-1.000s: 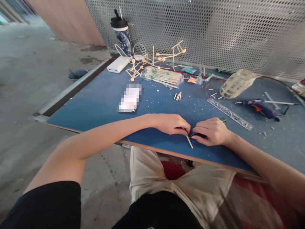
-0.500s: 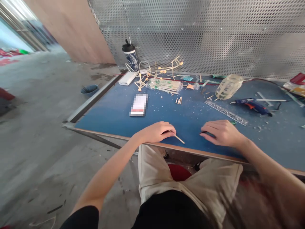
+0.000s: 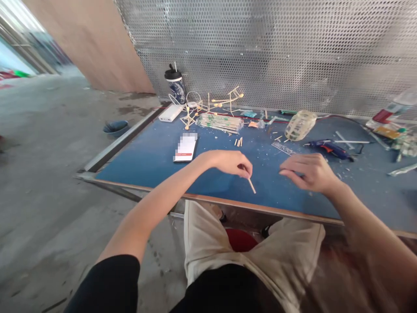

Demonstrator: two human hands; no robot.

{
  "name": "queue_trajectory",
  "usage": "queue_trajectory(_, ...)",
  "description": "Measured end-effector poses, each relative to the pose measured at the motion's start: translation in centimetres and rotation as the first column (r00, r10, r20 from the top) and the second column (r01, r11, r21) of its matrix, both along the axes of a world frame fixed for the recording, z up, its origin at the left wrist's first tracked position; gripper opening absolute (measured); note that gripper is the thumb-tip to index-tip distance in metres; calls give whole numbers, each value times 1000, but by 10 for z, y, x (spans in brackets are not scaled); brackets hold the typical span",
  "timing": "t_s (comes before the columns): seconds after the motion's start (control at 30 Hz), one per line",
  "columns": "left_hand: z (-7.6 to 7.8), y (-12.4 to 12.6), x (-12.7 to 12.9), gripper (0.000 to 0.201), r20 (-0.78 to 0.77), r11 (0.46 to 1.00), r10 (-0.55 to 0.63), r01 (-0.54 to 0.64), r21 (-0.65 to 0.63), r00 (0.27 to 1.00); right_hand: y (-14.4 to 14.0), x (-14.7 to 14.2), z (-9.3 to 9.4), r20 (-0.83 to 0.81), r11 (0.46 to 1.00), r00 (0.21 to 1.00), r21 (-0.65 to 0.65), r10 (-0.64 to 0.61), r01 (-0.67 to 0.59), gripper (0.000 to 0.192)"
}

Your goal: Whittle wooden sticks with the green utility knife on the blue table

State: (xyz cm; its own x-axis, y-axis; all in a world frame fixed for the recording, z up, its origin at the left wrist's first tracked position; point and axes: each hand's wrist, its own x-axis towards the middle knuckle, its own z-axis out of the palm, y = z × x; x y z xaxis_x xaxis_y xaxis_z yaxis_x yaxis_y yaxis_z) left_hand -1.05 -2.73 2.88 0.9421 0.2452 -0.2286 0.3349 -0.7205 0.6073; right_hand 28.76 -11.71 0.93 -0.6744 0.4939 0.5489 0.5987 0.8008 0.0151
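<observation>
L hand [image 3: 232, 161] pinches wooden stick [image 3: 251, 185] near tabletop [image 3: 146, 158] front edge; free end slants toward front-right. R hand [image 3: 309, 171] loosely curled, holds nothing.

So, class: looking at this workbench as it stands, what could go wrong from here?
The thin wooden stick pinched in the left hand looks slender and might snap under pressure. The glue gun lies on the blue table just beyond the right hand, with its cable trailing; a sleeve or arm could snag it. The phone lies amid scattered chips and could get scratched.
</observation>
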Motion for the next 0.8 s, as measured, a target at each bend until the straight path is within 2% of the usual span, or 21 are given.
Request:
queue_trajectory(0.07,6,22,15,22,-27,994,-26,23,-105,999,26,-9,4,60,999,998,25,21,-22,10)
queue_trajectory(0.13,4,42,26,25,-69,978,-28,13,-210,997,48,-18,1,54,998,998,40,44,-46,16)
queue_trajectory(0.23,-8,64,35,31,-137,949,9,-51,-312,991,67,-28,-13,103,996,990,11,91,-92,22)
queue_trajectory(0.3,-20,71,35,32,-146,935,0,-52,-352,989,71,-32,-26,148,992,981,-22,126,-124,25)
queue_trajectory(0.47,-38,70,27,31,-40,948,-35,20,-317,999,71,-36,-48,179,988,974,-94,138,-123,25)
queue_trajectory(0.57,-37,64,25,29,-2,950,-19,18,-313,1000,70,-36,-48,216,987,966,-110,138,-117,25)
queue_trajectory(0.8,-29,55,29,26,-23,966,1,-7,-258,1000,64,-34,-39,270,988,955,-130,119,-86,29)
